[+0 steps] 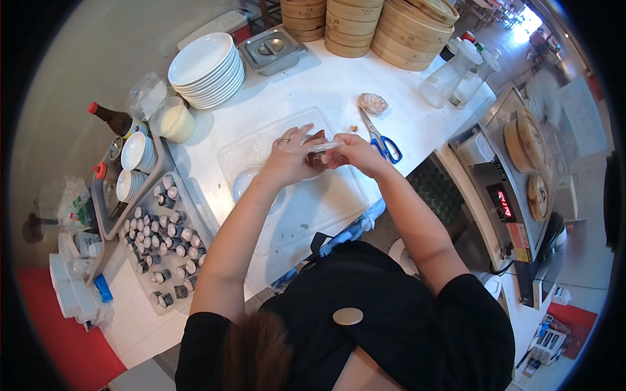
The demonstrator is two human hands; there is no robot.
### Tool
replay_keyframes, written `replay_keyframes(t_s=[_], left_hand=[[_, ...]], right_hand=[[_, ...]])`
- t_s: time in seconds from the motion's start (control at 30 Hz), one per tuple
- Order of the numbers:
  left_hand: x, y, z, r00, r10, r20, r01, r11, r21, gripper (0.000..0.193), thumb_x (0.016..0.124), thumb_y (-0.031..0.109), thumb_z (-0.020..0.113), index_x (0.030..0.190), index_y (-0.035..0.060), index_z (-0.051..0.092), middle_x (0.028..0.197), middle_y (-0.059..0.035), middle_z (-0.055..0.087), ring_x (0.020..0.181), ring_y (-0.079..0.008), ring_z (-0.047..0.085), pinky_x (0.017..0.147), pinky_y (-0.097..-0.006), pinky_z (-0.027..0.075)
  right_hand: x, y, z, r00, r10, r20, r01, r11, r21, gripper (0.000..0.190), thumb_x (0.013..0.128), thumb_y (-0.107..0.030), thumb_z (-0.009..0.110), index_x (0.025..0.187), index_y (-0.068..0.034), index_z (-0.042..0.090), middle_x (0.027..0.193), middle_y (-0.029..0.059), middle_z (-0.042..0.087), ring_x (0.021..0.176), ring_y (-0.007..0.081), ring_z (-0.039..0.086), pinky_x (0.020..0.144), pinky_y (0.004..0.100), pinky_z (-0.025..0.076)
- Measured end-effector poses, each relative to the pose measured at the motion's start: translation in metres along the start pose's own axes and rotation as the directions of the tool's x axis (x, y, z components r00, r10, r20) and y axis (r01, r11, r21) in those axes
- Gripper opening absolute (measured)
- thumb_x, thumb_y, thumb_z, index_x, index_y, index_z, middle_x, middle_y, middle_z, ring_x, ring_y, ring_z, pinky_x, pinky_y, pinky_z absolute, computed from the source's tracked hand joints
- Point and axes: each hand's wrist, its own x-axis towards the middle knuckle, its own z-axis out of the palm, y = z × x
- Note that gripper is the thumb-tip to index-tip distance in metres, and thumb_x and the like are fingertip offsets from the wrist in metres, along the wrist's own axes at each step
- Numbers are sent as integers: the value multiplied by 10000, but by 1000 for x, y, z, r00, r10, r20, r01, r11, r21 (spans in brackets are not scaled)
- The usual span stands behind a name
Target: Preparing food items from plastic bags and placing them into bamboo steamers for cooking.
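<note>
Over a clear plastic tray (337,195) on the table, both hands are at a small clear plastic bag (326,146) with something brown in it. My left hand (288,155) wraps around the bag and its brown contents. With its fingertips, my right hand (357,152) pinches the bag's clear plastic. A white bowl (244,182) sits on the tray, partly behind my left forearm. Another white rim shows just below the hands, mostly hidden. Scissors with blue handles (381,141) lie beside my right hand, near a knotted plastic bag of pinkish food (373,103).
To the left, a tray holds many small dark-wrapped rolls (166,234), beside a basket with stacked white bowls (139,151). Stacked plates (205,68), a lidded steel container (271,49) and bamboo steamers (352,29) line the back. Glass carafes (445,78) and a steaming counter (508,171) stand right.
</note>
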Motion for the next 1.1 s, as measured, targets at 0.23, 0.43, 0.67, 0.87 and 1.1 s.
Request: replay_keyframes(t_s=[0.23, 0.43, 0.67, 0.87, 1.1], left_hand=[[2, -9, -4, 983, 24, 180, -29, 999, 26, 479, 592, 315, 703, 1028, 168, 572, 1104, -57, 496, 1023, -273, 488, 839, -428, 410], [-7, -11, -7, 942, -90, 324, 99, 995, -11, 510, 603, 271, 706, 1062, 110, 554, 1107, -79, 493, 1001, -253, 504, 822, -328, 440], [-7, -8, -16, 971, -106, 216, 160, 954, -252, 466, 634, 198, 689, 1067, 102, 546, 1093, -101, 497, 950, -271, 531, 778, -334, 454], [-20, 14, -11, 942, -267, 204, 334, 685, -648, 282, 709, 135, 614, 979, 62, 581, 1074, -105, 513, 916, -250, 541, 775, -312, 434], [-66, 57, 18, 953, 107, 285, -59, 983, -171, 264, 681, 235, 665, 925, 145, 620, 1139, -37, 489, 1010, -249, 475, 824, -382, 381]], right_hand=[[-13, 1, 1, 991, -54, -122, 60, 997, 46, 72, 833, -96, 492, 798, -41, 523, 764, 60, 585, 681, 153, 588, 657, 281, 498], [-46, -8, -18, 945, -245, -217, 317, 851, 419, 79, 821, -123, 542, 797, -48, 530, 722, 63, 589, 650, 141, 584, 624, 264, 492], [-51, 7, 19, 993, -83, 86, 120, 647, -753, 407, 684, -121, 673, 1030, -7, 492, 982, 138, 537, 847, 234, 584, 727, 312, 480], [-33, 9, 22, 985, -167, 34, 90, 344, -935, 663, 640, -169, 693, 1215, -54, 382, 1154, 162, 453, 1023, 341, 487, 848, 361, 427], [-10, -4, -68, 875, -350, -335, -69, 594, -801, 355, 701, -217, 643, 1012, -63, 568, 880, 141, 615, 804, 292, 590, 718, 359, 467]])
